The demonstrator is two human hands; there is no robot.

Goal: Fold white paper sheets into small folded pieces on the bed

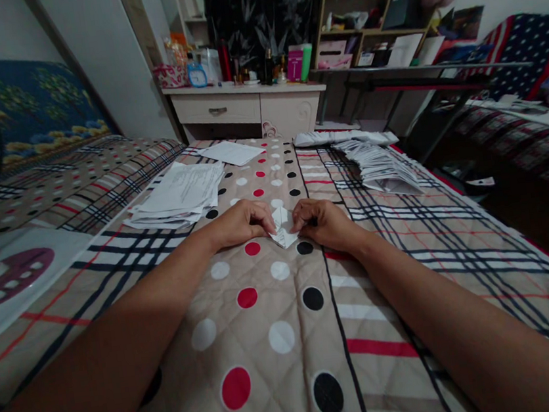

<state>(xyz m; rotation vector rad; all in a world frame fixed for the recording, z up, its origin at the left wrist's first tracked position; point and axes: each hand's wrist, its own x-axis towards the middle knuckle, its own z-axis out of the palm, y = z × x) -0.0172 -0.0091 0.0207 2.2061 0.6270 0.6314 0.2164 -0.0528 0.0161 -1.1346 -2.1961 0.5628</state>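
Both my hands meet over a small folded piece of white paper (282, 229) lying on the dotted and checked bed cover (276, 311). My left hand (243, 223) is closed, its fingers pinching the paper's left edge. My right hand (320, 223) is closed too, pinching the right edge. The paper shows between the two sets of fingertips, partly hidden by them.
A pile of white sheets (177, 196) lies to the left, one loose sheet (231, 152) farther back. A row of folded papers (376, 164) stretches at the right. A dresser (243, 107) with bottles and a blue clock (197, 76) stands behind; shelves at the back right.
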